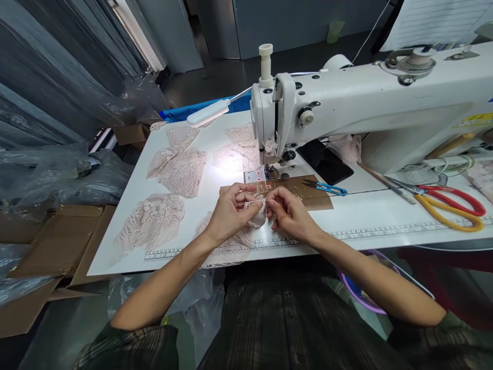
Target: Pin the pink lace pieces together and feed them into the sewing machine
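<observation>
A piece of pale pink lace fabric (257,218) is held between both hands just in front of the sewing machine's needle area. My left hand (235,209) pinches its left side between thumb and fingers. On the right edge of the same lace, my right hand (287,211) closes with thumb and index finger together. More lace (227,249) spreads on the table below my left hand. Under and behind the hands lies a strip of brown cardboard (318,200). The white sewing machine (346,108) stands beyond, its presser foot partly visible above the cardboard.
Blue thread snips (327,188) rest on the cardboard, near a black phone (325,160). Scissors with red and yellow handles (449,205) lie at right. Other lace pieces (183,172) are at left. A lamp (208,113) lights the table; a printed ruler (346,235) runs along its front.
</observation>
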A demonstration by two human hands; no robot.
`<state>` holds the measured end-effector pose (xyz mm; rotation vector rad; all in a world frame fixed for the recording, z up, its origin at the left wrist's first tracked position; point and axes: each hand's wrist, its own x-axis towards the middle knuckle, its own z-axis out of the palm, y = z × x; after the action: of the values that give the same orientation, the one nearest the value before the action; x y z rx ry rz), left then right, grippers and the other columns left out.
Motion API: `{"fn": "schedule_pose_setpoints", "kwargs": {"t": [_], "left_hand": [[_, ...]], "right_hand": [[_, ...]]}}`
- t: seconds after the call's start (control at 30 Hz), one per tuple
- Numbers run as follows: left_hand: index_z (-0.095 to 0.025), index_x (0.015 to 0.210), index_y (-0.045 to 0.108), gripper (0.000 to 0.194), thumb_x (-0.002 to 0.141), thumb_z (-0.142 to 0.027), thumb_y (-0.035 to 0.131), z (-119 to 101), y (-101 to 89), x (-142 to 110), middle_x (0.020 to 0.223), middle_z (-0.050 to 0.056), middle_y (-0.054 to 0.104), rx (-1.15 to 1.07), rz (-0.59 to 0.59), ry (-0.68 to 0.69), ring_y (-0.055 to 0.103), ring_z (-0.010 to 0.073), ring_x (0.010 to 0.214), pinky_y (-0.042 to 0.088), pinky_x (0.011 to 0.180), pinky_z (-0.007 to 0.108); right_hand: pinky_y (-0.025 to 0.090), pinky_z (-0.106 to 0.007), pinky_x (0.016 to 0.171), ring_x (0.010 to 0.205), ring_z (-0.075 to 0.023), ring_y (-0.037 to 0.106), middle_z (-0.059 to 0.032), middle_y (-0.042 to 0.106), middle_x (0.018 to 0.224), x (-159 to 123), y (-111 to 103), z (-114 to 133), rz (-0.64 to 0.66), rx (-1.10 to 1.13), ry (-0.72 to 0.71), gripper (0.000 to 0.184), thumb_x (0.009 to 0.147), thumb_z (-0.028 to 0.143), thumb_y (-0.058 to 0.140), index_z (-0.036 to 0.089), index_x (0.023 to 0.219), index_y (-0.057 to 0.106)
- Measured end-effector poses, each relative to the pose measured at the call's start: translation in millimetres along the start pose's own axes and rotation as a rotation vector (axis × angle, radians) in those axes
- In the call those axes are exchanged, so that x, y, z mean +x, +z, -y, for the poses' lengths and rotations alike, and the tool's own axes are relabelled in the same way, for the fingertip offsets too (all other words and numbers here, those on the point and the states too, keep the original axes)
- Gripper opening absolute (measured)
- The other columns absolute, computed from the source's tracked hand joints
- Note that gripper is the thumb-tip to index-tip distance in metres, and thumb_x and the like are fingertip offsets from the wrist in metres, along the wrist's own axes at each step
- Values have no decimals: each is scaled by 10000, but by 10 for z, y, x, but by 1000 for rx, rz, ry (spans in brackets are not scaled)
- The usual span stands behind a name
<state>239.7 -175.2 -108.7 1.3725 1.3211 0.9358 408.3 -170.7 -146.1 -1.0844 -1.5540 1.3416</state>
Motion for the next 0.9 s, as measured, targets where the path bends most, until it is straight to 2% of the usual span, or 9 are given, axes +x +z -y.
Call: {"fn": "schedule_pose_setpoints", "kwargs": {"t": [0.1,0.17,0.3,0.4,0.53,0.73,0.8,0.9], "left_hand": [[-138,999,580,396,683,-273,776,-42,19,-1,696,-16,665,-199,18,-100,591,94,593,442,588,205],[-137,966,584,393,653,-252,791,-67,23,-4,679,-23,644,-291,29,-154,575,88,596,426,585,202],[-149,845,573,331,613,-204,802,-85,12,19,630,-50,575,-408,46,-238,517,69,577,370,552,189],[-138,780,570,316,588,-207,811,-59,-10,47,674,-25,585,-478,107,-300,524,76,607,369,552,193],[-131,788,579,353,546,-193,828,1,-44,34,661,-17,587,-478,163,-389,532,85,579,383,534,201],[-145,764,558,382,550,-227,862,-80,-177,32,628,-31,570,-400,193,-274,519,71,535,372,486,178],[-140,760,575,375,546,-228,870,-115,-297,66,632,-31,577,-392,132,-220,524,69,524,394,480,179],[-142,799,594,394,547,-232,884,-93,-462,104,677,-26,609,-389,-56,-154,552,69,544,434,491,176]], "right_hand": [[503,-328,653,828,-193,537,-103,526,957,-22,55,-14,-187,-329,-317,51,871,191,442,206,829,417],[480,-334,688,884,-207,536,-118,534,1016,-26,87,-7,-243,-426,-446,95,836,120,425,212,839,401],[422,-291,647,815,-184,552,-85,577,896,11,81,-4,-200,-447,-618,152,805,74,404,223,829,380],[334,-265,571,779,-177,559,-79,604,875,62,11,-35,-88,-600,-705,161,760,74,405,220,829,404],[253,-247,533,661,-149,514,-56,599,860,77,-62,-45,77,-736,-705,238,692,65,404,200,883,452],[210,-248,517,605,-138,461,-32,558,791,26,-55,137,106,-759,-662,264,627,85,407,198,864,435],[187,-254,516,594,-140,453,-30,566,779,-8,-139,107,104,-821,-611,252,622,100,422,199,853,444],[183,-259,521,557,-134,440,-26,568,724,-81,-373,-38,35,-893,-462,193,653,74,424,193,804,440]]}}
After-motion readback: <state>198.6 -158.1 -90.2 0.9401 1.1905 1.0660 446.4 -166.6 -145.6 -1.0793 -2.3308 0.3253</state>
